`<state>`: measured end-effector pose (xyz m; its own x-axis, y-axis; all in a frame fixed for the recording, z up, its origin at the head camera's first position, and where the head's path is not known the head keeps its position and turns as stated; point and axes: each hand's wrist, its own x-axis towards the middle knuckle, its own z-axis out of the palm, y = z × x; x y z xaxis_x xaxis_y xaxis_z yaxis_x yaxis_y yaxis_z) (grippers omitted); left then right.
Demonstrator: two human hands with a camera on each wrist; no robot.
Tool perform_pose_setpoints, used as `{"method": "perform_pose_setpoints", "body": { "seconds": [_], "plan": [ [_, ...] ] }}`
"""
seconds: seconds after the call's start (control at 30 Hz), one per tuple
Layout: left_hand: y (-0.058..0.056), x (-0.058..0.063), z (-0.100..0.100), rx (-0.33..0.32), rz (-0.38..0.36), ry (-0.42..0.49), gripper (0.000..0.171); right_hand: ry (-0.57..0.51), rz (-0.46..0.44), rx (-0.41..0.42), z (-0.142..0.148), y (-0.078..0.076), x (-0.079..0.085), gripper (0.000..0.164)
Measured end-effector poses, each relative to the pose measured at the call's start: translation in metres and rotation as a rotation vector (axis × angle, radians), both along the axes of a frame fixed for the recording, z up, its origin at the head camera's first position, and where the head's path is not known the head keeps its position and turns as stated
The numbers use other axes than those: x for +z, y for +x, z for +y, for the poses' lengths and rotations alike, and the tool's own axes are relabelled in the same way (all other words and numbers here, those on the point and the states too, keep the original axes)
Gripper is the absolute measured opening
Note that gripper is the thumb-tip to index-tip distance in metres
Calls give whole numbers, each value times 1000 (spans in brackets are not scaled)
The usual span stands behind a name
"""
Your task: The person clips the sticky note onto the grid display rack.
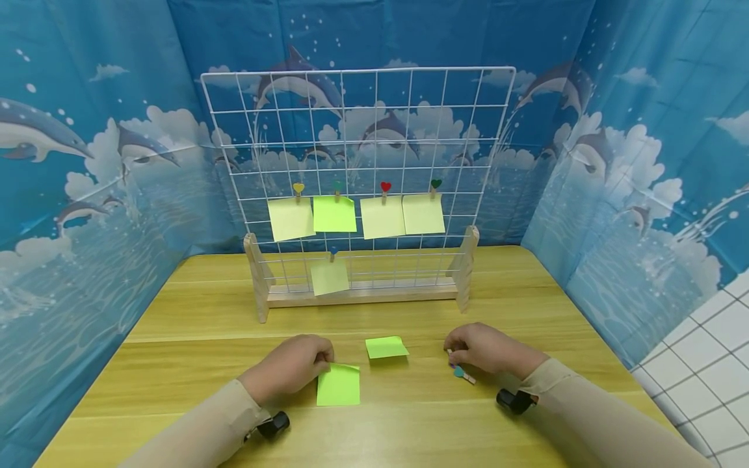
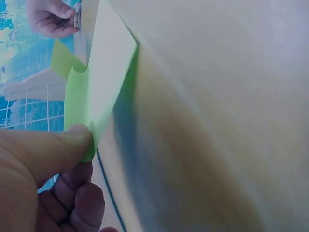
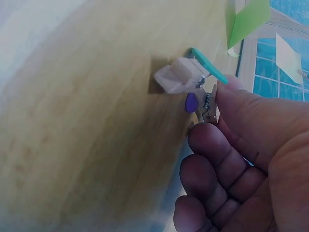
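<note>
My left hand (image 1: 292,365) pinches the upper left corner of a bright green sticky note (image 1: 339,386) between thumb and fingertips. In the left wrist view that note is tilted, partly lifted from the table. At the right, my right hand (image 1: 482,350) holds a small wooden clothespin with a purple top (image 3: 191,102) between thumb and index finger, low over the table. Just in front of those fingertips lies a second clothespin with a teal heart (image 1: 459,372); in the right wrist view it overlaps the purple one. Another green sticky note (image 1: 386,348), slightly curled, lies between the hands.
Behind the hands stands a white wire grid (image 1: 374,140) on a wooden base (image 1: 363,296). Heart-topped clothespins hold several notes on it: pale yellow ones (image 1: 291,219) and a bright green one (image 1: 335,215). Dolphin-print curtains (image 1: 88,162) surround the wooden table (image 1: 409,429).
</note>
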<state>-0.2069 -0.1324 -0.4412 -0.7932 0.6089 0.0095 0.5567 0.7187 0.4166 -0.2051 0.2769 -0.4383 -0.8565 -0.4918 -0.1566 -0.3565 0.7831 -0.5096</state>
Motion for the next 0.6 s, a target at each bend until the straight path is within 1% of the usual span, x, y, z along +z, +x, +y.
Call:
{"method": "perform_pose_setpoints", "body": {
  "seconds": [0.13,0.27,0.43,0.6],
  "plan": [
    [-3,4,-3,36,16,8,15,-19,-16,-13,0,0,-1,8],
    [-7,12,-6,92,21,20,17,-31,-25,-21,0,0,-2,7],
    [-11,27,-10,157,-17,57,17,-39,-23,-36,1,0,-2,5],
    [-18,41,-15,194,-5,92,13,-34,-12,-44,0,1,-2,7]
  ]
}}
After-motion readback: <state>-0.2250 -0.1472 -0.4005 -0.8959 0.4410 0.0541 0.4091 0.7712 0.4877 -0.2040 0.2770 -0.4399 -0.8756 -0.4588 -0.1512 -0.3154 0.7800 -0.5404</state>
